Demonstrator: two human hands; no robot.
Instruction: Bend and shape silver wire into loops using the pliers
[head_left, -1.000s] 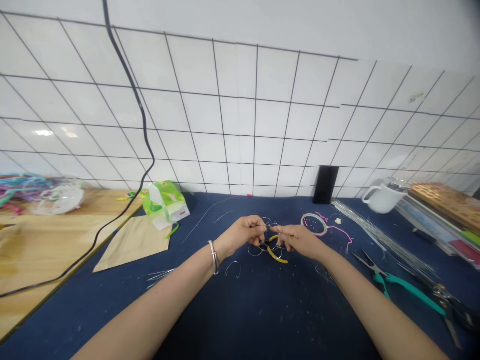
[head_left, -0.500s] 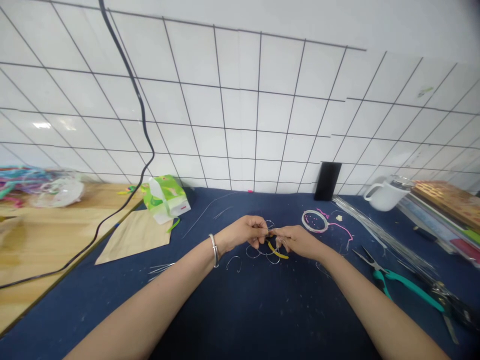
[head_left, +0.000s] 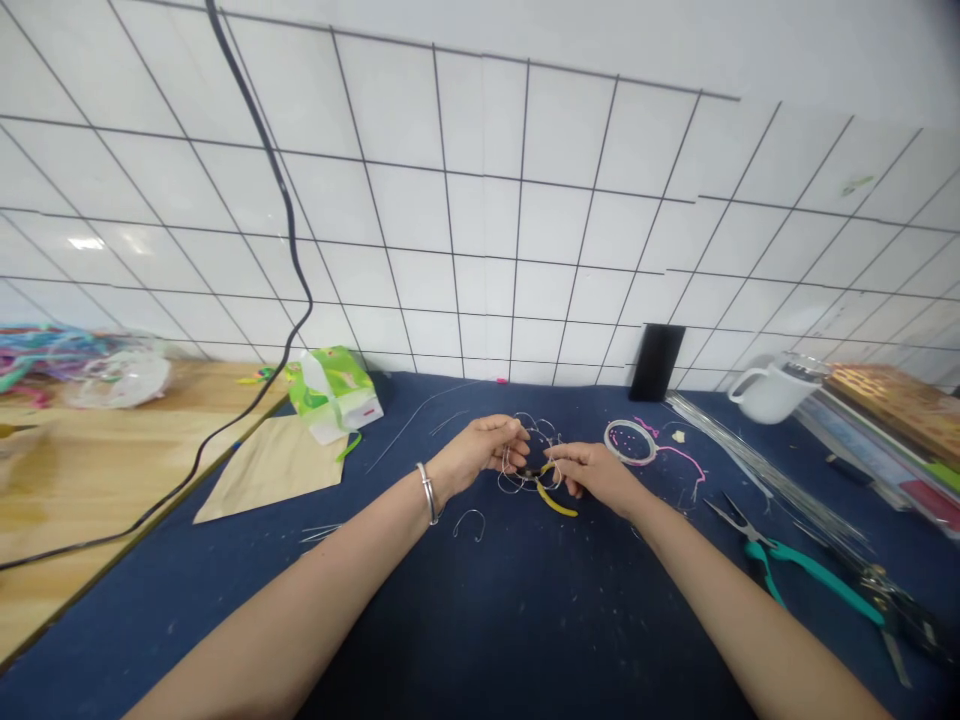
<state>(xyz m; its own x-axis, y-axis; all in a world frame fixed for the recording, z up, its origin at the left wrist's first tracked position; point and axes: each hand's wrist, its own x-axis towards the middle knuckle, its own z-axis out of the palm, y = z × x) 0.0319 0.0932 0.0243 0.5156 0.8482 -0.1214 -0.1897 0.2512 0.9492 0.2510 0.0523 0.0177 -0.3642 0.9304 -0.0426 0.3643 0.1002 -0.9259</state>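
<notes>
A piece of thin silver wire bent into several round loops [head_left: 512,487] is between my hands, above the dark blue mat. My left hand [head_left: 491,446], with a silver bangle at the wrist, pinches its upper left side. At its right edge, my right hand [head_left: 596,478] has thumb and fingers closed on the wire, close to the pliers' upper handle; the exact contact is partly hidden. Small yellow-handled pliers [head_left: 556,501] lie under the loops, dark jaws pointing left. A loose curved wire [head_left: 471,516] rests left of them.
Teal-handled pliers [head_left: 817,575] and a bundle of straight wires [head_left: 757,465] lie right. A ring with pink trim [head_left: 628,443], a black upright block [head_left: 656,362] and a white mug [head_left: 772,390] stand behind. Left are a green tissue pack [head_left: 337,390], brown paper [head_left: 274,470] and a black cable [head_left: 289,220].
My hands have moved slightly apart, the left up and leftward. The wire loops have turned up and show more openly between them. The yellow-handled pliers stay in about the same place.
</notes>
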